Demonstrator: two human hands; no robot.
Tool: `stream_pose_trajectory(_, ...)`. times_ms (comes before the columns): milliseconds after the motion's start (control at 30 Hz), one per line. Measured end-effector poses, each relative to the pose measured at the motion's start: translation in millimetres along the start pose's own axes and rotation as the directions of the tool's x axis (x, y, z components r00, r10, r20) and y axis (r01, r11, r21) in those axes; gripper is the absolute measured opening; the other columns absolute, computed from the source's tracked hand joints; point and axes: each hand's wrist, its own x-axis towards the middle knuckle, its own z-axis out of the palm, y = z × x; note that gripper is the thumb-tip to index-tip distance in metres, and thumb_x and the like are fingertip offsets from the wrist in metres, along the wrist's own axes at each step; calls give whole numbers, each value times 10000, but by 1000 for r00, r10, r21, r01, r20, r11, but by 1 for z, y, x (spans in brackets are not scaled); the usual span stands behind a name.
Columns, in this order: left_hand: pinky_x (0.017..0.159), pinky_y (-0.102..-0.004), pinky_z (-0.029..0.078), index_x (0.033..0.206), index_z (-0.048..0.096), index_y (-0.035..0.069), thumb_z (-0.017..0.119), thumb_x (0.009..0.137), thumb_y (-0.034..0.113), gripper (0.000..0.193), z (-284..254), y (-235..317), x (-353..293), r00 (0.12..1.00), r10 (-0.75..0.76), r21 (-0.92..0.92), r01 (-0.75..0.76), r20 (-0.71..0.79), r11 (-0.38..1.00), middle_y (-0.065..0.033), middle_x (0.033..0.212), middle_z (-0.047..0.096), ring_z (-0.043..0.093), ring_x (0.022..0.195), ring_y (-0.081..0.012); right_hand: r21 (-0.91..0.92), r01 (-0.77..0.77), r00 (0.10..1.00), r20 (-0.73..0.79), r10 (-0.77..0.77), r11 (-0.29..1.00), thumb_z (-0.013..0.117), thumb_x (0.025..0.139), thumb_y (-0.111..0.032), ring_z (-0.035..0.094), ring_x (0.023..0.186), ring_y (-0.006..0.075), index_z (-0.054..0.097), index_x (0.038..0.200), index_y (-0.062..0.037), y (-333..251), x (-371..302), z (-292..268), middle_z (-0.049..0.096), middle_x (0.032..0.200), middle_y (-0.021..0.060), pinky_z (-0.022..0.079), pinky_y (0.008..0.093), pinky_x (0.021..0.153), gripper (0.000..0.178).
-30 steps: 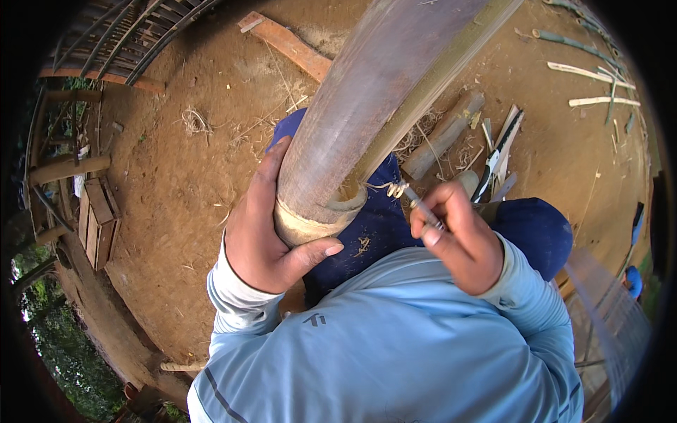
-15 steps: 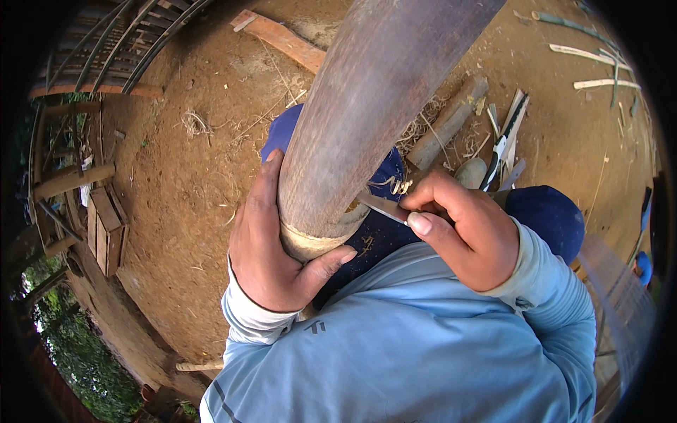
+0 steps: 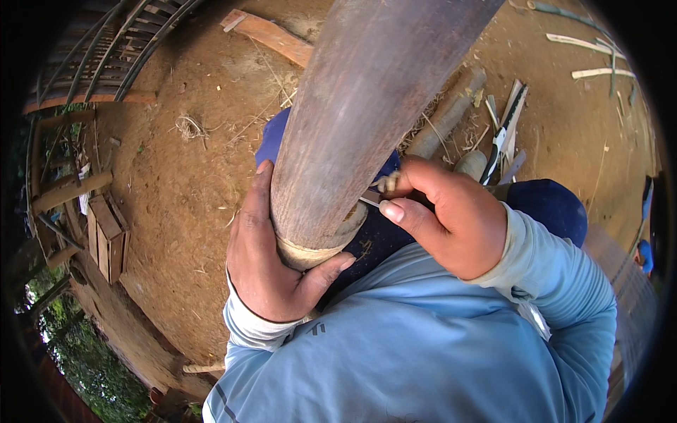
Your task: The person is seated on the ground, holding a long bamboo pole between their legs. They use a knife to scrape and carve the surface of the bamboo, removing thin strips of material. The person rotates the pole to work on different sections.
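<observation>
A thick brown bamboo-like tube [image 3: 360,120] leans up and away from my lap, its near end ringed by a pale trimmed band. My left hand [image 3: 264,257] wraps round the left side of that end, thumb lying across the front. On the other side my right hand [image 3: 455,218] pinches a small knife [image 3: 370,197], its blade against the tube's right side near the end. Most of the knife is hidden by the fingers and the tube. A curled pale shaving [image 3: 388,182] sits by the right fingertips. Bits of shaving lie on my dark blue trousers.
Beyond my right knee lie a log [image 3: 444,116] and a tool with a black-and-white handle [image 3: 502,137] among split strips. A reddish plank [image 3: 271,37] rests on the dirt ahead. A wooden crate [image 3: 107,236] stands left, below a slatted structure [image 3: 120,56]. Pale sticks [image 3: 582,44] lie far right.
My right hand has moved left and slightly up toward the tube, and less of the knife shows. The tube's near end has shifted slightly left with my left hand still on it.
</observation>
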Motion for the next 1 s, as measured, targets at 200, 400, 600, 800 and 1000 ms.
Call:
stream_pose_trajectory(200,1068,-478,472,1507,308,-115,957,629,396,1205,-1,-8,4,999,39,-7,-39,-1,999,-331,1441,515,591,1268,-461,-57,-115,989,91,120,992,626,1022,-143,642,775,257,590,1101,10,-12,12,-5,652,876,155,506,352,732,175)
stream_pose_trajectory(400,1046,-482,485,1517,309,-93,953,637,352,1178,3,-2,1,999,-29,23,29,-24,999,-328,1429,523,611,1233,-454,-104,-106,993,46,111,989,626,1022,-178,696,881,359,596,1119,13,-13,23,0,693,964,202,525,404,751,217)
stream_pose_trajectory(600,1057,-475,479,1522,305,-91,950,642,343,1174,1,-5,1,999,-23,9,23,-25,1000,-311,1439,525,607,1245,-448,-143,111,987,-102,-127,983,604,1042,-236,690,795,302,591,1133,12,5,25,15,691,936,173,520,384,710,264)
stream_pose_trajectory(800,1077,-470,469,1523,301,-95,949,645,357,1181,0,-9,-2,1000,18,-73,-19,-9,997,-319,1445,519,588,1284,-447,435,-213,976,143,167,875,690,995,-318,580,690,126,615,1069,-11,29,-10,-12,610,785,58,466,305,634,325)
stream_pose_trajectory(1000,1089,-472,460,1526,295,-101,947,652,368,1187,-1,-11,-3,1000,3,-119,-3,0,993,-322,1447,518,577,1302,-446,44,35,963,-269,-22,998,795,906,-212,586,728,92,665,1172,32,35,-19,1,657,835,56,484,268,674,383)
